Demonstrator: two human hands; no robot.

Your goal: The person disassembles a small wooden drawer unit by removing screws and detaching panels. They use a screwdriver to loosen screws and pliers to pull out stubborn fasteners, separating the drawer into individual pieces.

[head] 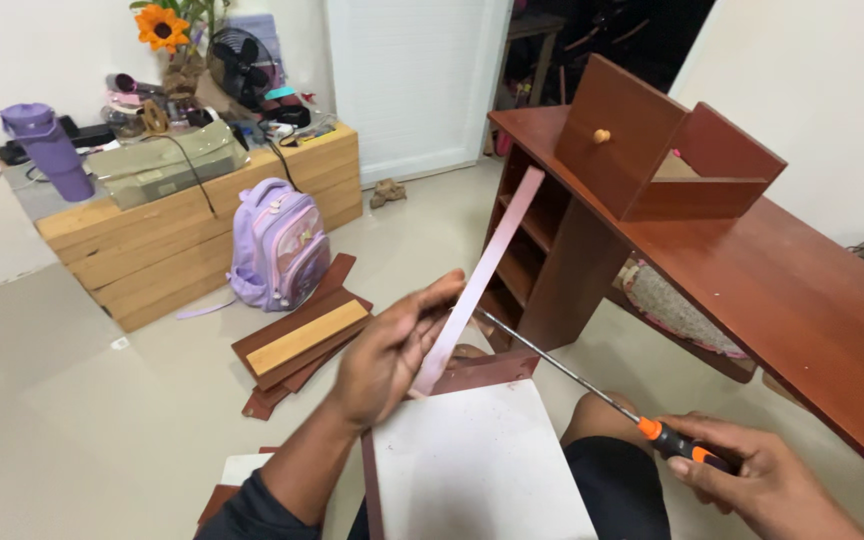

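Fingers of the left hand (384,358) pinch a pale strip (482,272) slanting above the white panel (477,470). Right hand (767,480) clenches the screwdriver (592,395), tip behind the strip. Risk: the tip may slip toward the fingers; the grip looks light.

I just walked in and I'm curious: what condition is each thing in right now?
left hand: gripping a pale strip, tilted upward.
pale strip: held at its lower end.
right hand: closed on the screwdriver's handle.
screwdriver: held, shaft pointing toward the strip's base.
white panel: lying flat on the lap.
drawer: out of the desk, standing on the desktop.
backpack: upright on the floor, zipped.
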